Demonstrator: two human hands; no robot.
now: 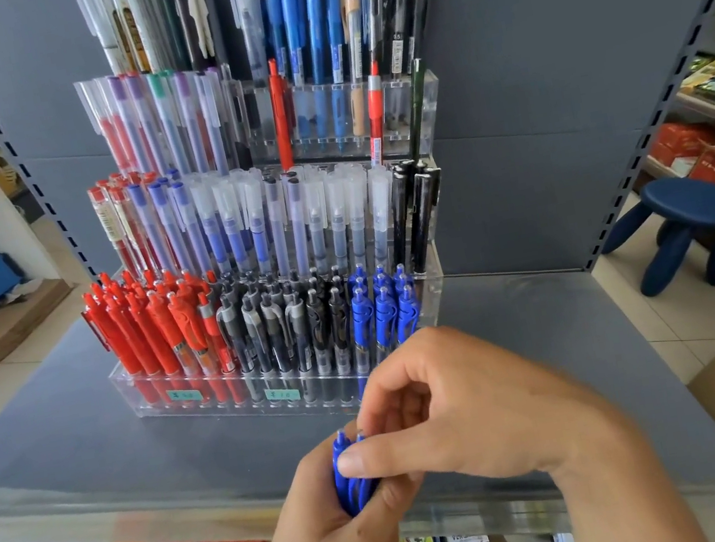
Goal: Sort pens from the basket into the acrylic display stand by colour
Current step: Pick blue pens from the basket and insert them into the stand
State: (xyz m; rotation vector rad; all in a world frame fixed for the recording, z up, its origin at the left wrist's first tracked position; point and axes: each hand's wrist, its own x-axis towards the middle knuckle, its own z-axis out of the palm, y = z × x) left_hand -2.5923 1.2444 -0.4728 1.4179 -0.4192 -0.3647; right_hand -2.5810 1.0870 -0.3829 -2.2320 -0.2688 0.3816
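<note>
Blue pens [352, 474] half-hidden, left hand [330, 533] clenched around, right fingers [378, 455] pinching.

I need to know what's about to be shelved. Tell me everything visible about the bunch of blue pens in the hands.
The blue pens are a small bunch of glossy plastic click pens, upright with plungers on top. The left hand wraps their lower barrels; the right hand pinches their tops between thumb and fingers. They are held above the shelf edge, before the stand's front row.
</note>
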